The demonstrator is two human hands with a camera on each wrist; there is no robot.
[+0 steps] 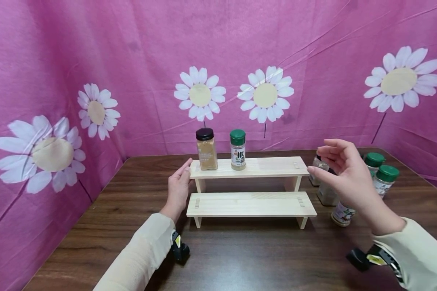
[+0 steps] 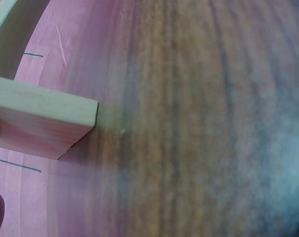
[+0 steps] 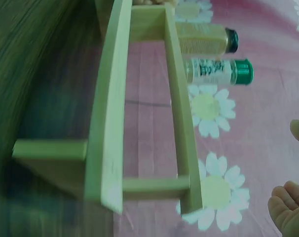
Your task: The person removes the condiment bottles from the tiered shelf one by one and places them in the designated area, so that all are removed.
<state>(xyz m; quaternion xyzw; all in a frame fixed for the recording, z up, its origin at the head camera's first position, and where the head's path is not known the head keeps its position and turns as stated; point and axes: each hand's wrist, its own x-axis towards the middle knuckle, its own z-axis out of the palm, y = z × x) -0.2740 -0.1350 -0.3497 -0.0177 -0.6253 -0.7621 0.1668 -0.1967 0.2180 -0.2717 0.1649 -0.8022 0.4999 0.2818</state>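
Observation:
A two-tier pale wooden rack (image 1: 251, 206) stands on the table. At the left end of its upper shelf, my left hand (image 1: 176, 190) touches the board with fairly straight fingers. On that shelf are a square black-capped jar of tan powder (image 1: 207, 155) and, to its right, a green-capped spice bottle (image 1: 238, 151). My right hand (image 1: 349, 180) is raised right of the rack, thumb and fingers apart with nothing between them. It partly covers several spice bottles behind it. In the right wrist view, its fingers (image 3: 290, 207) show at the right edge, away from the rack.
Right of the rack stand green-capped bottles (image 1: 387, 174), a labelled bottle (image 1: 343, 214) and a clear square jar (image 1: 326, 194), partly hidden by my right hand. A pink cloth (image 1: 149, 52) with white daisies hangs behind the dark wooden table (image 1: 240, 258).

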